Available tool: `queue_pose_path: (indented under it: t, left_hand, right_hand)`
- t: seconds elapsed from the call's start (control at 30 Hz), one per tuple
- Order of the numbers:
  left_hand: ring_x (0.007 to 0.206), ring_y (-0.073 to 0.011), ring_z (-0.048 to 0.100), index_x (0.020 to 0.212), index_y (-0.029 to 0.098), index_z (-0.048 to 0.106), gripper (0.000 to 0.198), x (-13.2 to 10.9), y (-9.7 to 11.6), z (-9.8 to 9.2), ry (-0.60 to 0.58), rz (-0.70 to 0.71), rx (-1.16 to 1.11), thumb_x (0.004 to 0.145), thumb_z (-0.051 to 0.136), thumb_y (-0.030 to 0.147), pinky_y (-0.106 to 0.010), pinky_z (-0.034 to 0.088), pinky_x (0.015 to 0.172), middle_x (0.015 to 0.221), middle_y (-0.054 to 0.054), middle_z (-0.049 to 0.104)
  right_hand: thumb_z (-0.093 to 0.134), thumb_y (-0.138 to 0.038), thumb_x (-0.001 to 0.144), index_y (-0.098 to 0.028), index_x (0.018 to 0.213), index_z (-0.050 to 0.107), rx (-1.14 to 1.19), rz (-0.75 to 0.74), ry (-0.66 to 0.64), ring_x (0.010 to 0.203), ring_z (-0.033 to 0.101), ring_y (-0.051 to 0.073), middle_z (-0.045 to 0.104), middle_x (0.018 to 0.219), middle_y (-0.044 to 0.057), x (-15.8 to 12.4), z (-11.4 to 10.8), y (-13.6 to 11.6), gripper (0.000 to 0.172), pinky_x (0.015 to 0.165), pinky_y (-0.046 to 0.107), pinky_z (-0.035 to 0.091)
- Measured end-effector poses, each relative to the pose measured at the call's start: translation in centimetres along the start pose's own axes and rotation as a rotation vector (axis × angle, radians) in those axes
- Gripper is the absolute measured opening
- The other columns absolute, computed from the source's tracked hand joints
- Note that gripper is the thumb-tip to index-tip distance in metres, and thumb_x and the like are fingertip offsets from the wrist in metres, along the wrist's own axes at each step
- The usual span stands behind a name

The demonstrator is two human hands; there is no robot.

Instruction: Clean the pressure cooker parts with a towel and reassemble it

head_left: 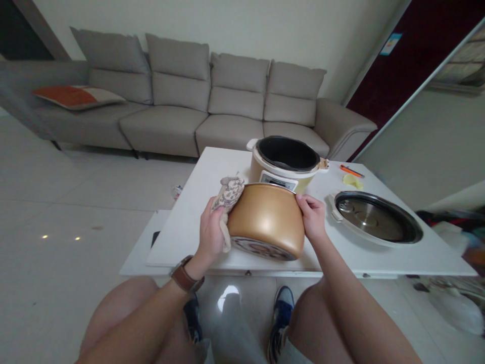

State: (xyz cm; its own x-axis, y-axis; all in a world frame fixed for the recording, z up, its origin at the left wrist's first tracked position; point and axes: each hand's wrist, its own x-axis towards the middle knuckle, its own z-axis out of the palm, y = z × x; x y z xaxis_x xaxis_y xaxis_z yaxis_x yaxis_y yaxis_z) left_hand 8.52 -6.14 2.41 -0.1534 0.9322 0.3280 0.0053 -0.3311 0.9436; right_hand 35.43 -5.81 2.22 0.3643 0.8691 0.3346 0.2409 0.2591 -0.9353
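A golden inner pot (267, 217) is held tilted above the front of the white table, its stained underside partly turned toward me. My left hand (211, 230) is closed on a patterned cloth (229, 194), which it presses to the pot's left side. At the right, my right hand (311, 215) grips the pot's rim between thumb and fingers. Just behind the pot stands the rice cooker body (280, 174), open at the top and dark inside. Its detached lid (373, 217) lies to the right with the metal inner side facing up. The pot's inside is hidden from me.
The white table (182, 237) has drawers along its front edge, close to my knees. Toward its back right lie an orange utility knife (351, 171) and a yellowish piece (352, 181). A grey sofa (231, 121) with an orange-and-white cushion (78, 97) stands behind.
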Motion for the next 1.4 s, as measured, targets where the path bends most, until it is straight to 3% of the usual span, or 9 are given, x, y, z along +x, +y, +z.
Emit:
queue_pose_path:
  t: [0.2,0.33,0.43,0.6,0.73,0.83,1.0,1.23,1.4]
  left_hand:
    - [0.093,-0.0214,0.068,0.092,0.018,0.068,0.021,0.7,-2.5,0.4,0.188,-0.341,-0.275,0.082,0.056,0.032,-0.031,0.052,0.088,0.094,-0.004,0.073]
    - [0.089,-0.0217,0.07,0.088,0.017,0.067,0.02,0.6,-3.3,0.6,0.224,-0.518,-0.428,0.078,0.059,0.033,-0.032,0.054,0.087,0.089,-0.004,0.073]
    - [0.092,-0.0217,0.069,0.091,0.018,0.068,0.022,0.5,-3.2,0.5,0.212,-0.455,-0.394,0.079,0.06,0.035,-0.031,0.054,0.087,0.091,-0.004,0.073]
    - [0.103,-0.0211,0.065,0.096,0.02,0.07,0.021,0.5,-1.8,0.0,0.156,-0.178,-0.185,0.087,0.055,0.033,-0.029,0.048,0.096,0.103,-0.003,0.074]
    - [0.101,-0.023,0.064,0.099,0.02,0.069,0.023,0.1,0.1,-0.2,0.029,-0.018,-0.031,0.09,0.05,0.03,-0.03,0.049,0.093,0.101,-0.004,0.073]
    - [0.102,-0.0238,0.064,0.103,0.019,0.069,0.024,-0.2,1.0,-0.2,-0.055,0.027,-0.004,0.089,0.051,0.028,-0.031,0.048,0.094,0.103,-0.005,0.072]
    - [0.1,-0.023,0.064,0.098,0.02,0.066,0.022,0.3,0.4,0.0,0.005,-0.015,-0.024,0.09,0.048,0.029,-0.03,0.049,0.093,0.099,-0.004,0.072]
    - [0.103,-0.0225,0.067,0.096,0.02,0.068,0.023,1.0,-2.9,0.2,0.171,-0.288,-0.265,0.082,0.057,0.035,-0.031,0.051,0.094,0.102,-0.004,0.074]
    - [0.09,-0.0241,0.071,0.092,0.016,0.067,0.023,1.0,-3.4,0.5,0.258,-0.684,-0.457,0.079,0.059,0.033,-0.035,0.055,0.087,0.088,-0.006,0.074]
  right_hand:
    - [0.075,-0.061,0.079,-0.018,0.058,0.063,-0.005,-0.008,0.004,0.058,0.039,0.012,0.051,0.058,-0.002,0.0,0.0,-0.2,0.049,0.056,0.028,0.031]
    - [0.074,-0.06,0.08,-0.019,0.058,0.063,-0.009,-0.008,0.0,0.058,0.039,0.012,0.051,0.058,-0.002,-0.1,-0.1,-0.3,0.049,0.056,0.028,0.031]
    - [0.075,-0.062,0.079,-0.018,0.058,0.064,-0.003,-0.003,0.002,0.059,0.04,0.012,0.053,0.059,-0.002,-0.1,-0.1,-0.2,0.049,0.056,0.028,0.032]
    - [0.074,-0.062,0.081,-0.019,0.059,0.063,0.001,-0.009,-0.004,0.058,0.04,0.012,0.053,0.059,-0.002,-0.2,-0.2,0.0,0.05,0.056,0.028,0.032]
    - [0.072,-0.063,0.081,-0.019,0.06,0.063,-0.019,-0.015,-0.009,0.058,0.041,0.012,0.053,0.06,-0.002,-0.2,-0.1,0.0,0.05,0.056,0.028,0.032]
    - [0.071,-0.064,0.082,-0.019,0.059,0.062,-0.029,-0.02,-0.012,0.058,0.04,0.012,0.052,0.059,-0.002,-0.1,0.0,0.0,0.052,0.056,0.028,0.032]
    - [0.072,-0.067,0.08,-0.019,0.058,0.062,-0.028,-0.021,-0.008,0.058,0.039,0.012,0.051,0.058,-0.002,-0.1,0.0,-0.1,0.053,0.055,0.028,0.032]
    - [0.073,-0.066,0.079,-0.019,0.058,0.062,-0.023,-0.023,-0.007,0.058,0.04,0.012,0.051,0.058,-0.002,-0.2,0.1,-0.4,0.053,0.055,0.028,0.032]
    - [0.073,-0.064,0.079,-0.019,0.058,0.061,-0.007,-0.006,-0.002,0.057,0.039,0.012,0.05,0.058,-0.002,-0.2,0.1,-0.3,0.052,0.055,0.028,0.03]
